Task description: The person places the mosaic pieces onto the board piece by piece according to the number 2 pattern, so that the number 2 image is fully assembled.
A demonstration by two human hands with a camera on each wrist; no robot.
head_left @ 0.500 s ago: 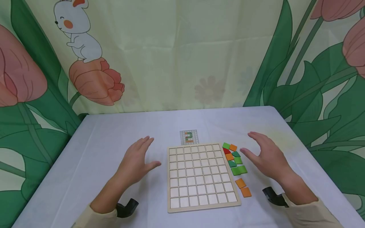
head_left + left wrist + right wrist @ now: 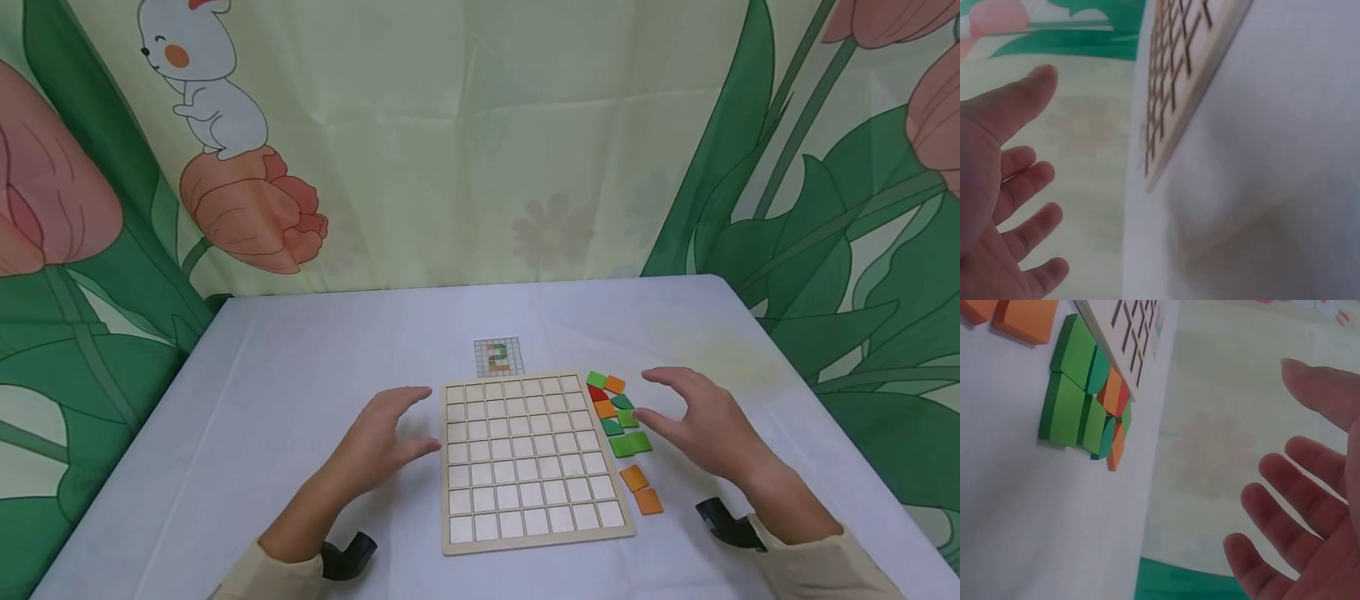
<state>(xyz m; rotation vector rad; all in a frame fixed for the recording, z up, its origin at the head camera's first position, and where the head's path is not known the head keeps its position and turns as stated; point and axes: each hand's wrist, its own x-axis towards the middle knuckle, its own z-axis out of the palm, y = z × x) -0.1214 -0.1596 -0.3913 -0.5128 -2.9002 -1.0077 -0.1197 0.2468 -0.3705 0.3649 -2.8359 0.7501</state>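
Note:
A wooden grid board [image 2: 538, 546] with rows of square cells lies on the white table. My left hand [image 2: 375, 437] hovers by the board's left side, thumb and fingers spread apart, holding nothing. On the other side, my right hand [image 2: 708, 429] hovers just right of a cluster of small coloured tiles, its thumb and fingers also apart. The cluster has green tiles [image 2: 1063, 409], orange tiles [image 2: 633, 477], a red tile [image 2: 597, 393] and darker green tiles with a curved edge [image 2: 622, 402]. In both wrist views the palms show bare.
Behind the board lies a small pattern card [image 2: 498, 357] with a gridded picture like a 2. The white table [image 2: 300, 358] reaches back to a curtain [image 2: 420, 167] printed with tulips and a rabbit. Black wrist bands [image 2: 350, 557] sit at both cuffs.
My left hand has moved right, closer to the board's left edge, and its fingers now point more toward the board. The right hand's fingers have dipped slightly. Board and tiles stay put.

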